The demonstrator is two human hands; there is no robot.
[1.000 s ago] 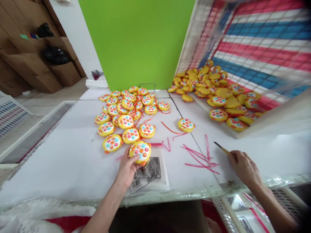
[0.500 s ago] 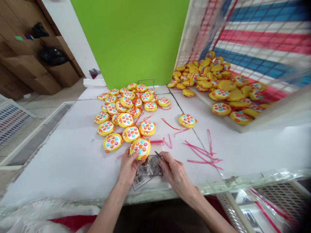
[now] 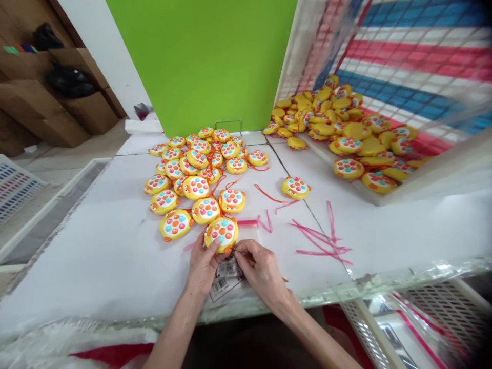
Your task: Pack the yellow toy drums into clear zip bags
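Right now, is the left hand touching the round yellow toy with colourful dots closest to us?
Touching. The head view shows the left hand holding that round yellow toy, fingers overlapping its lower-left edge.

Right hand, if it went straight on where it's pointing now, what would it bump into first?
Probably the yellow toy held in the left hand, near its lower right edge; how much gap is left, if any, is hard to tell.

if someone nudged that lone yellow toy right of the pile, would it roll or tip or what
The lone yellow toy would probably slide rather than roll or tip, since it lies low and broad. Its smooth, slightly glossy surface may feel a bit slippery. It seems likely to keep its shape when pushed, as its rounded body shows no sag.
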